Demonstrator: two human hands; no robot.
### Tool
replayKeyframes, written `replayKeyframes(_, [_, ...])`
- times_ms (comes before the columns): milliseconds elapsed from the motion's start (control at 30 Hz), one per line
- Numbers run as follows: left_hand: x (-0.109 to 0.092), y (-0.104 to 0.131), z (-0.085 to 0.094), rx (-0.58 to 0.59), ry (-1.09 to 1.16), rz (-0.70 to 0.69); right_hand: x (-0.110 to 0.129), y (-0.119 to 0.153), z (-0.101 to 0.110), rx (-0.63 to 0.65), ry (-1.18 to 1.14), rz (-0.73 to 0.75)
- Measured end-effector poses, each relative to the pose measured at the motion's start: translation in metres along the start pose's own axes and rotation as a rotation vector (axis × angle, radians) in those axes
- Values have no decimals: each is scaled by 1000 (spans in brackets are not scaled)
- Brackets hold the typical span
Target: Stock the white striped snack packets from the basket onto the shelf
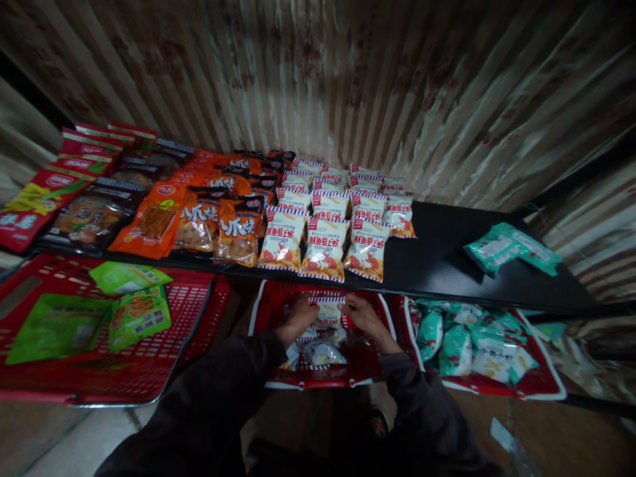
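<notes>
Over the middle red basket (318, 381), a white snack bag (328, 311) with a red-and-blue striped edge is held between my two hands. My left hand (299, 317) is closed on its left upper corner. At the right upper corner, my right hand (365, 314) pinches the same bag. Several more snack bags, one showing a silvery side (322, 353), lie below in this basket. Behind it, rows of matching white bags (322, 245) stand on the black shelf (427, 258).
Orange-and-black bags (238, 228), an orange bag (155, 218) and red bags (44, 192) fill the shelf's left. Two teal bags (511, 248) lie at its right. A left red basket (186, 311) holds green bags (59, 324); a right basket (501, 391) holds teal bags (454, 348). A pleated curtain (318, 79) hangs behind.
</notes>
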State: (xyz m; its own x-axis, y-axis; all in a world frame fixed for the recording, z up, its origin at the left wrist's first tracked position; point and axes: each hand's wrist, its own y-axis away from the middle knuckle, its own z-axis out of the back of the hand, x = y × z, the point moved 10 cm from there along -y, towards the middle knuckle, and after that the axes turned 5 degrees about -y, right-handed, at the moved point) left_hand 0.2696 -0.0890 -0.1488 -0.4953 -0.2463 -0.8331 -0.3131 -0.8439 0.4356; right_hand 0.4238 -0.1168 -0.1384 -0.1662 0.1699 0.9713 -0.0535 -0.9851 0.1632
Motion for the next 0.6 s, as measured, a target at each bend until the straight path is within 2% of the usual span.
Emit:
replayKeyframes(100, [-11,11,7,8,7,-38,27,14,7,112,-7,-31])
replayKeyframes(167, [-25,22,10,54,24,-78,50,26,14,165,-18,-35])
replayKeyframes(267, [-64,43,13,175,144,-196,88,42,25,207,-74,-29])
replayKeyframes(300, [-81,49,19,170,208,-249,102,46,31,183,-89,-12])
replayKeyframes(367, [-112,58,40,64,329,-324,131,50,43,118,-130,56])
replayKeyframes(467, [-147,63,65,-56,459,-367,165,52,51,60,-261,178])
replayKeyframes(533, [-161,61,83,-144,545,-396,175,50,47,81,-339,212])
replayKeyframes(600, [-168,56,98,-213,647,-417,173,46,40,96,-364,208])
